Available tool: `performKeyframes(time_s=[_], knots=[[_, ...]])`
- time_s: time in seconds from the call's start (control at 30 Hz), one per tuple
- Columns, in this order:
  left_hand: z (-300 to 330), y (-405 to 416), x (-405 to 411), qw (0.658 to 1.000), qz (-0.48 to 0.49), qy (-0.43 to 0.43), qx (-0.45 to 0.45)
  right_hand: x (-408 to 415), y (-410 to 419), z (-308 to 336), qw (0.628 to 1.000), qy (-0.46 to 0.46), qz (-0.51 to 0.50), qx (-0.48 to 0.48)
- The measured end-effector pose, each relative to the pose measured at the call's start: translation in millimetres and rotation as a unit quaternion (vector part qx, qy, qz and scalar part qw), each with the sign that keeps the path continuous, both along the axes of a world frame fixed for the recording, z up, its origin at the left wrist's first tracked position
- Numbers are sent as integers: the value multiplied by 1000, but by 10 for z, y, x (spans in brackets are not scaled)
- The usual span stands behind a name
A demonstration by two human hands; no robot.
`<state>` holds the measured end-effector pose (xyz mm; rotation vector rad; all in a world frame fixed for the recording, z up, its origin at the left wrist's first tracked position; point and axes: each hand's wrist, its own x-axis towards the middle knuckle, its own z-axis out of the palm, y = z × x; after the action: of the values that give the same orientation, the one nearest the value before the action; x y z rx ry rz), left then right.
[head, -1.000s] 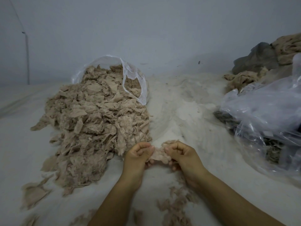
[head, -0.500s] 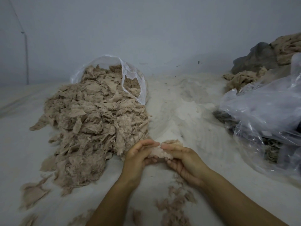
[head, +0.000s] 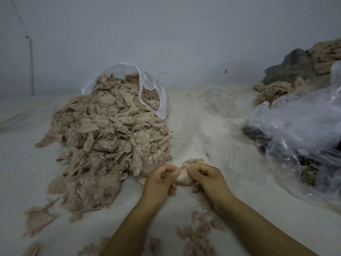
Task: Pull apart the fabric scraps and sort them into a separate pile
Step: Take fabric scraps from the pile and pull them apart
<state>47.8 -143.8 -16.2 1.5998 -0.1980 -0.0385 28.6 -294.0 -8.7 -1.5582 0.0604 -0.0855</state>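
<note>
Both hands are clamped on one small wad of fabric scraps (head: 182, 174): the left hand (head: 162, 179) pinches its left end with curled fingers, the right hand (head: 206, 177) grips its right end, knuckles up, and the two sit close together with only the wad between them. Half a second ago the fingers lay flatter over the clump with the hands almost touching; now they have curled into fists and drawn slightly apart, so the wad is stretched and shows pale between them. That reads as the start of another pull, with the piece not yet split.

The wad is held low over the pale work surface (head: 212, 126), toward its near edge. Below the wrists, by that near edge, lie loose torn bits (head: 195, 233), likely the start of the sorted pile. To the left, the big heap of unsorted scraps (head: 107, 137) spills from a clear plastic bag (head: 156, 93) toward the far side, so most of the work remains. At the right edge sit crumpled plastic bags (head: 299, 130), with darker cloth (head: 291, 67) behind them.
</note>
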Motion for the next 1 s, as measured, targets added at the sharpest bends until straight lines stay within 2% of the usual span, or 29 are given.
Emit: performKeyframes(time_s=[0.13, 0.3, 0.4, 0.53, 0.6, 0.63, 0.7, 0.73, 0.8, 0.87, 0.93, 1.0], knots=[[-3, -8, -7, 1000, -4, 22, -3, -10, 23, 17, 995, 55, 26, 76], [28, -24, -43, 1000, -1, -8, 22, -33, 37, 26, 996, 41, 48, 70], [38, -39, -46, 1000, 19, 5, -3, -8, 13, 11, 997, 28, 11, 73], [44, -10, 7, 993, 73, 47, -81, 79, -64, -36, 993, 47, -60, 86], [40, 50, 36, 988, 148, -8, -38, 136, -146, -43, 991, 47, -92, 82], [41, 95, 54, 978, 201, -58, 14, 163, -198, -47, 991, 39, -111, 56], [51, 183, 94, 941, 298, -134, 91, 199, -298, -79, 982, 24, -165, -89], [62, 214, 103, 923, 339, -146, 108, 194, -327, -87, 968, 7, -187, -166], [36, 266, 141, 907, 386, -117, 123, 159, -316, -52, 957, -26, -163, -237], [-7, 291, 181, 921, 368, -44, 118, 148, -269, -58, 944, -34, -69, -319], [-18, 290, 197, 949, 312, 16, 38, 142, -227, -64, 908, -40, 1, -417], [-41, 286, 208, 966, 250, 46, -47, 138, -219, -55, 895, -74, 12, -440]])
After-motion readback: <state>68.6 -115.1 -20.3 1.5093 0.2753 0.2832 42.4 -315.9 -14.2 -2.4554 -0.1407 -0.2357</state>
